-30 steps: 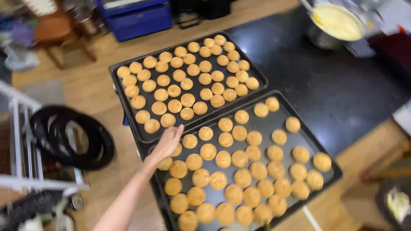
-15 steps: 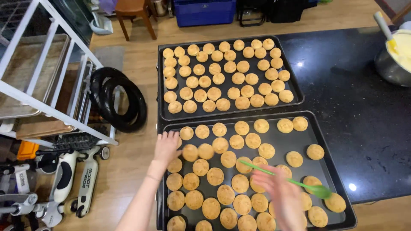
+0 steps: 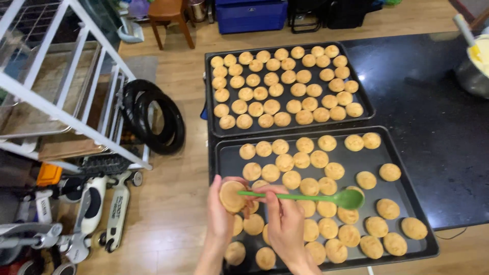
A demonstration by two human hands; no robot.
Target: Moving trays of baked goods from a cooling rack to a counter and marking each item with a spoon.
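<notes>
My left hand [image 3: 218,216] holds one round golden pastry puff [image 3: 232,196] lifted above the near black baking tray [image 3: 224,160]. My right hand [image 3: 285,224] grips a green spoon [image 3: 326,197] by its handle, the handle tip touching the held puff and the bowl pointing right over the tray. Several more puffs [image 3: 319,159] lie loosely spread on the near tray. The far tray [image 3: 210,94] is packed with several puffs in close rows.
A metal bowl of yellow cream [image 3: 473,69] with a spatula stands at the right edge of the dark counter [image 3: 433,117]. Left of the counter are a white rack [image 3: 61,91], black tyres [image 3: 153,117] and scooters [image 3: 102,209] on the wood floor.
My left hand has lifted a puff off the near tray. My right hand came in with the green spoon and put its handle tip to the puff. The view shifted left.
</notes>
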